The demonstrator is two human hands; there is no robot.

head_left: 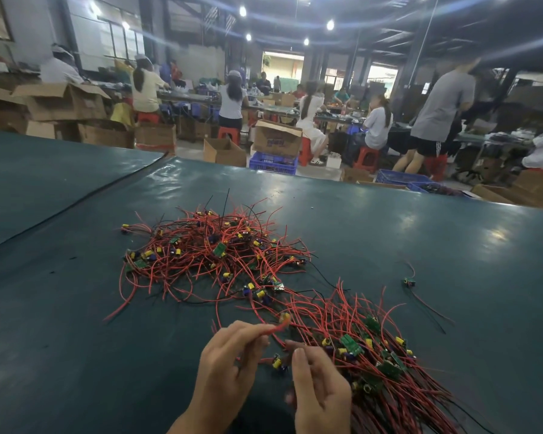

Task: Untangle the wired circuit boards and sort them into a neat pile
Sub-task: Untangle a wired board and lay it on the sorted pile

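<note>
Red wire (276, 327) sits pinched in our left hand (229, 361); right hand (320, 389) grip unclear. Pile (373, 361) lower right; tangle (213, 255) centre unsorted.

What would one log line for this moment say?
left hand: pinches red wire | right hand: beside aligned pile, grip unclear | tangled heap: farther back | lone circuit board: apart, right
</note>
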